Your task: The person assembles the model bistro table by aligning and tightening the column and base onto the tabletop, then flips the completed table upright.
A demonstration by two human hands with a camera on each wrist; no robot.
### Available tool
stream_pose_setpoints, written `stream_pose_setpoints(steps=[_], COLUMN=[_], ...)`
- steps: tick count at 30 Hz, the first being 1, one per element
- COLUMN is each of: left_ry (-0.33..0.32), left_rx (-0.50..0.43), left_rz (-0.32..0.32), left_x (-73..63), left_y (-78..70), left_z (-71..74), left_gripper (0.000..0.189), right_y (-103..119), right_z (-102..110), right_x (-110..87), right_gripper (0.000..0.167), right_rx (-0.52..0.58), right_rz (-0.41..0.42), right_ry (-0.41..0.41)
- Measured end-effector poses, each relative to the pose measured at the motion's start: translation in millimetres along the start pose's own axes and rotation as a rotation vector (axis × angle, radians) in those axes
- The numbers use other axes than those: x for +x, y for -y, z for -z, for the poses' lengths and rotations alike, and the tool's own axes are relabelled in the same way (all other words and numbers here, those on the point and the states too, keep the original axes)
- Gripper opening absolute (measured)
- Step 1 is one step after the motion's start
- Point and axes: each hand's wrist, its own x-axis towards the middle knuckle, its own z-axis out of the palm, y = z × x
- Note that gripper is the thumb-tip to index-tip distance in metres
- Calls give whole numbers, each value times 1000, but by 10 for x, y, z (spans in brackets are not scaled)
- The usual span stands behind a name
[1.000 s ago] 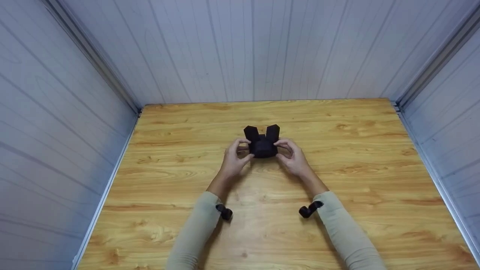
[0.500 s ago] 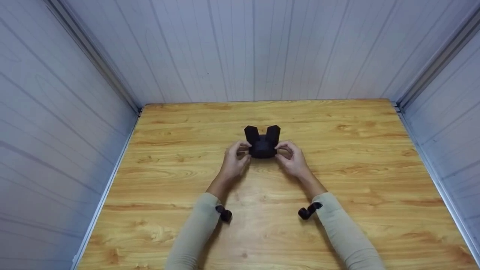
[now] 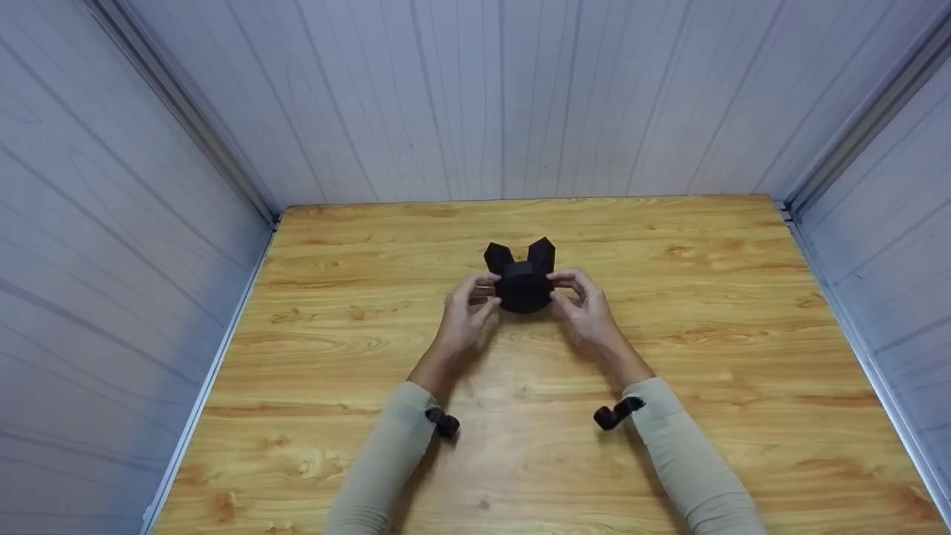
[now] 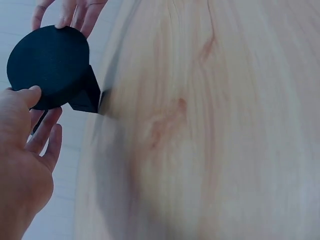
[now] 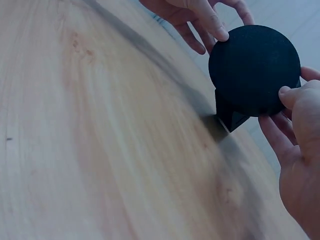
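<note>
A matte black object (image 3: 524,290) with a flat round face and two angular, ear-like prongs is held between both hands over the middle of the table. Its disc face (image 4: 48,67) fills much of the left wrist view's upper left. My left hand (image 3: 462,316) pinches one side, thumb on the disc's edge and fingers behind. On the opposite side my right hand (image 3: 587,312) pinches it the same way, the thumb showing on the face in the right wrist view. The prongs point away from the body, and one prong (image 5: 229,112) shows below the disc close over the table.
The wood-grain table (image 3: 356,446) is bounded by a pale panelled back wall (image 3: 461,104) and side walls left and right. A small black wrist camera (image 3: 446,423) sits on the left sleeve, and another camera (image 3: 613,414) on the right.
The black object has tilted, so its flat round face now turns more toward the head camera and its prongs reach slightly farther back. Both hands keep hold; the right hand has risen slightly.
</note>
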Motion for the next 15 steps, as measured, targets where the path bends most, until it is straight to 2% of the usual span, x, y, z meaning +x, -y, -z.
stream_pose_setpoints(steps=[4, 11, 15], left_ry=[-4, 14, 51], left_rx=[-20, -58, -106], left_rz=[-11, 23, 19], left_x=[18, 48, 61], left_y=[-68, -168, -203], left_z=[-11, -16, -1], left_gripper=[35, 38, 52], right_y=[67, 143, 169], right_z=[18, 36, 36], right_x=[38, 74, 75], right_gripper=[31, 31, 28], right_rx=[9, 35, 39], right_rz=[20, 41, 50], right_ry=[2, -14, -30])
